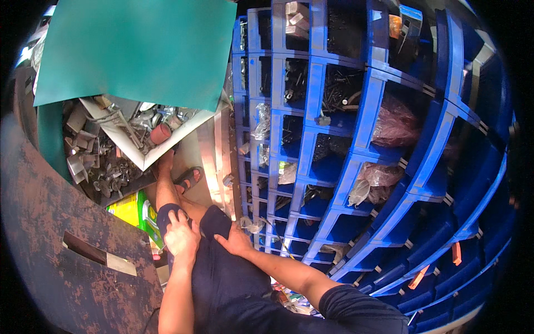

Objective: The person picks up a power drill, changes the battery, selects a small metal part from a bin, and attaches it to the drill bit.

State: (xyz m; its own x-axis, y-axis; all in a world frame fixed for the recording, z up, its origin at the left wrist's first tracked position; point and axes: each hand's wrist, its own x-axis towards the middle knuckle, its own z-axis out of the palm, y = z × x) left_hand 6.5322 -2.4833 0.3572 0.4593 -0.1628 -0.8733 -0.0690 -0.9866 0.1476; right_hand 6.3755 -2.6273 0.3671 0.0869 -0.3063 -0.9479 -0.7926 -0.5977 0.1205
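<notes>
Rusty, mottled metal panel at left; smooth green sheet above. White tray of metal scrap; blue plastic bins with dark screws and bagged parts. Left hand flat on dark shorts at raised knee, fingers together; right hand beside it on thigh, fingers spread.

Dark navy short-sleeved shirt, dark navy shorts beneath the bare hands, brown strapped sandal beyond them.

Blue bin rack right, hardware inside; green sheet above white scrap tray; rusty panel left.
</notes>
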